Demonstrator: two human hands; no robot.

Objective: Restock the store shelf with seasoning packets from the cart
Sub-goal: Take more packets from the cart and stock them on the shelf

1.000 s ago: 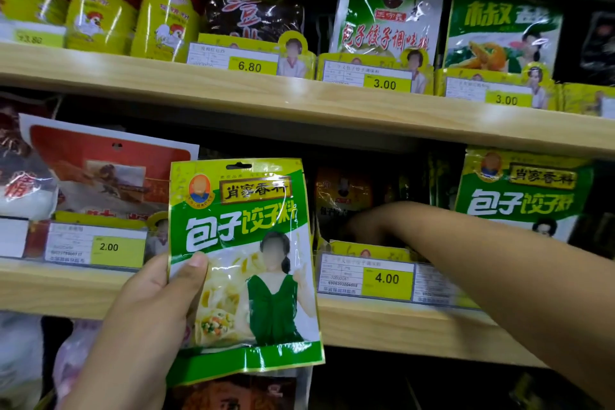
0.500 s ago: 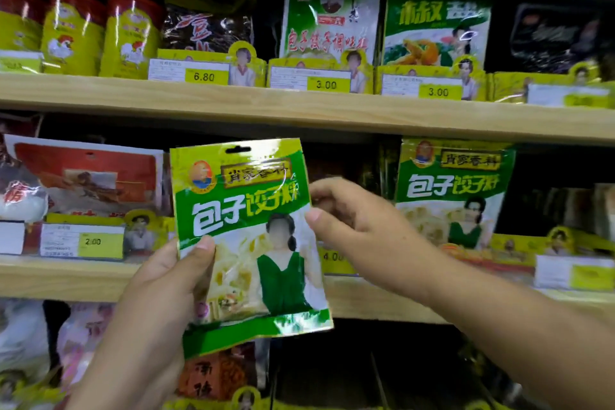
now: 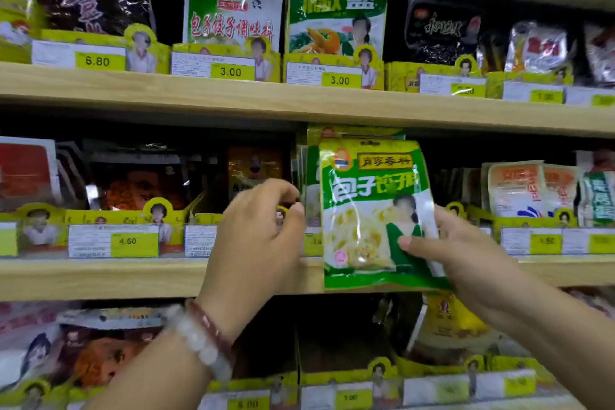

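At the middle shelf [image 3: 100,280], just right of centre, a green seasoning packet [image 3: 376,213] stands upright in front of the row of like packets [image 3: 311,176] that sits behind it at about 11 o'clock. The right hand [image 3: 466,250] holds it by its lower right edge, thumb laid across the printed face and fingers behind, a narrow pinch on thin foil. The left hand [image 3: 259,236], at 9 o'clock from the packet, has its fingers curled loosely near the packet's left edge; I cannot tell whether they touch it, or the packets behind, and they appear to hold nothing.

Judged from its look, the packet is light, flat and pliant, with a glossy film that could slip and crease if squeezed hard. The sealed edges are the firmer places to take hold; the present grip low on the side should serve, though a hold nearer the top would steady it against flopping.

Its long axis runs from 6 to 12 o'clock, leaning slightly, label facing the camera, header upward, bottom edge level with the shelf lip.
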